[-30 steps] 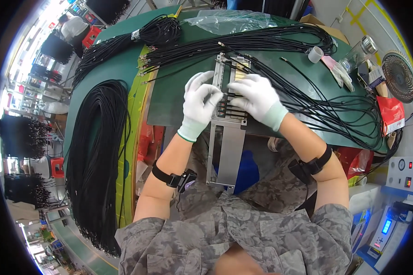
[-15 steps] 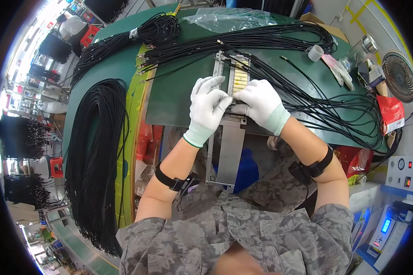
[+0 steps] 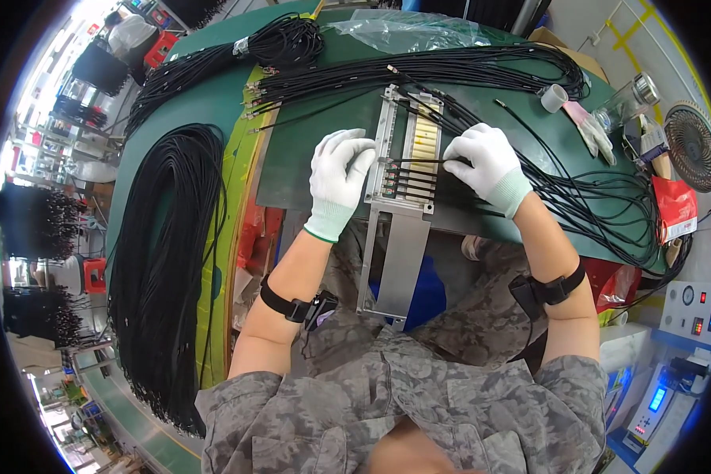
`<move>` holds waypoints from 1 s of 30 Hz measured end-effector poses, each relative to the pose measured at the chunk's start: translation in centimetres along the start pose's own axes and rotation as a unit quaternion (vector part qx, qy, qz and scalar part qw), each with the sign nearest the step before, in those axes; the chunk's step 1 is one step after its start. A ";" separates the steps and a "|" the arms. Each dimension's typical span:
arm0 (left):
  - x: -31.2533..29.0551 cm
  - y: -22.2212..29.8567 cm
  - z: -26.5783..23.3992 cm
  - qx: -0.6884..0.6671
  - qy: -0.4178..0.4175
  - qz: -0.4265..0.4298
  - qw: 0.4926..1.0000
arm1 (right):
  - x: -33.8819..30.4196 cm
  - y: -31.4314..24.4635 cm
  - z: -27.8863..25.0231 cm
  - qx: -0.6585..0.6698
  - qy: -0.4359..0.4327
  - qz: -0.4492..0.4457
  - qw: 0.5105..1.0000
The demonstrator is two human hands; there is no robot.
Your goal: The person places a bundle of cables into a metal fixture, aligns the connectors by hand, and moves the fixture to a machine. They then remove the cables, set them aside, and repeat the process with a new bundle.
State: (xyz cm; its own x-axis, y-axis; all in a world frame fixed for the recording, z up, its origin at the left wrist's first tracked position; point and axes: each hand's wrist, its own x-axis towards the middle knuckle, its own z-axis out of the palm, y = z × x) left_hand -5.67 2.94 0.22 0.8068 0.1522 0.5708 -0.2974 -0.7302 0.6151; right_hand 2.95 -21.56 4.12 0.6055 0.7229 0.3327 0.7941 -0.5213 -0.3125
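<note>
A metal fixture (image 3: 407, 204) with a row of pale yellow slots (image 3: 425, 138) stands before me. Several black cables (image 3: 412, 181) lie side by side across its near half, their ends at its left rail. My right hand (image 3: 486, 162), in a white glove, pinches one black cable (image 3: 420, 161) just right of the fixture. This cable runs across the slots above the others. My left hand (image 3: 341, 175), also gloved, hovers at the left rail with its fingers loosely bent and thumb apart. I see nothing in it. Whether its fingertips touch the rail is unclear.
Loose black cables (image 3: 577, 193) spread over the green table (image 3: 308, 158) to the right. A long bundle (image 3: 419, 65) lies behind, and a large coil (image 3: 162, 261) hangs at the left. A glass bottle (image 3: 628, 101), spare glove (image 3: 592, 134) and fan (image 3: 691, 146) stand at the right.
My hands have moved apart from over the fixture, the left one to the left, the right one to the right. The cables lying across the near slots now show.
</note>
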 end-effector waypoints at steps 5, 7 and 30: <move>0.0 0.1 0.0 0.012 -0.008 -0.018 1.000 | -0.1 0.1 -0.1 -0.051 0.010 -0.003 0.999; 0.0 0.0 0.1 0.009 -0.009 -0.016 1.000 | 0.0 0.0 -0.2 -0.075 0.011 -0.001 0.997; 0.4 2.0 2.4 0.141 -0.155 0.129 0.969 | -0.4 2.7 -1.2 -0.047 -0.034 0.085 0.995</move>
State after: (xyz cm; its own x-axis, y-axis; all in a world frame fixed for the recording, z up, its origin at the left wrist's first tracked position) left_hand -4.75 -0.03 0.34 0.8519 -0.2344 0.4683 -0.3933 -0.8768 0.2767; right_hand 4.96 -23.81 4.20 0.7293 0.6477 0.2204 0.6836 -0.6765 -0.2739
